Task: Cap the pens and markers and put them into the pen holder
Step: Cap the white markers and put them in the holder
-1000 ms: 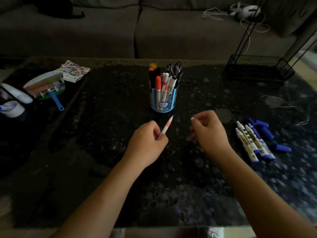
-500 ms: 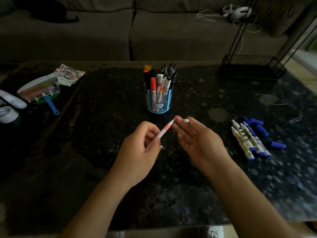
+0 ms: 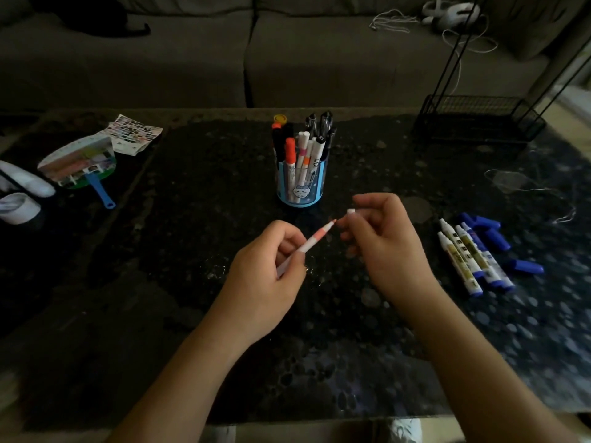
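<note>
Head view: one pen holder (image 3: 300, 188) stands on the table (image 3: 192, 225); four uncapped markers (image 3: 463, 257) lie right, beside blue caps (image 3: 496, 239). Left hand (image 3: 262, 282) grips one pen (image 3: 315, 241); right hand (image 3: 383, 247) pinches one white cap (image 3: 350, 211) near its tip.

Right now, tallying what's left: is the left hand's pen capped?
Uncapped. The pen has a bare tip; the right hand pinches the white cap just off it.

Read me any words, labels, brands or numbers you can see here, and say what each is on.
Nothing can be read for sure.
White markers with blue ends: label print, blurred.
Blue round pen holder: a cartoon face, no words.
Folded paper with coloured squares: print too small.
White pen in the holder: dark marks, unreadable.
</note>
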